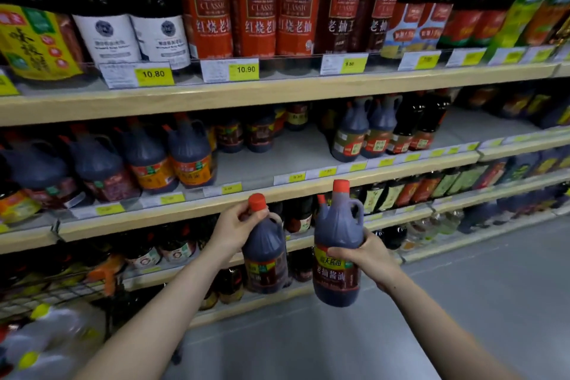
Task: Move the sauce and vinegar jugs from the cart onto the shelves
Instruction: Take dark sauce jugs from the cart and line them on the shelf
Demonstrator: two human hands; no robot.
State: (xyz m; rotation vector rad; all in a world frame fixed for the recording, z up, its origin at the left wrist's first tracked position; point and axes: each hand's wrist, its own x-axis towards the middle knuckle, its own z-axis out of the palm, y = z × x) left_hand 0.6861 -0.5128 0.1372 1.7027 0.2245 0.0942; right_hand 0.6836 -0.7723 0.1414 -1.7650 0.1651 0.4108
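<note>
Right, my left hand (234, 227) pinches one jug (266, 253) just under its cap, my right hand (367, 259) wraps the other jug (337, 244) — the left could slip.

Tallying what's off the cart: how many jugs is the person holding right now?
2. One jug hangs from the left hand, gripped at its neck; the other jug is held by its body in the right hand.
</note>
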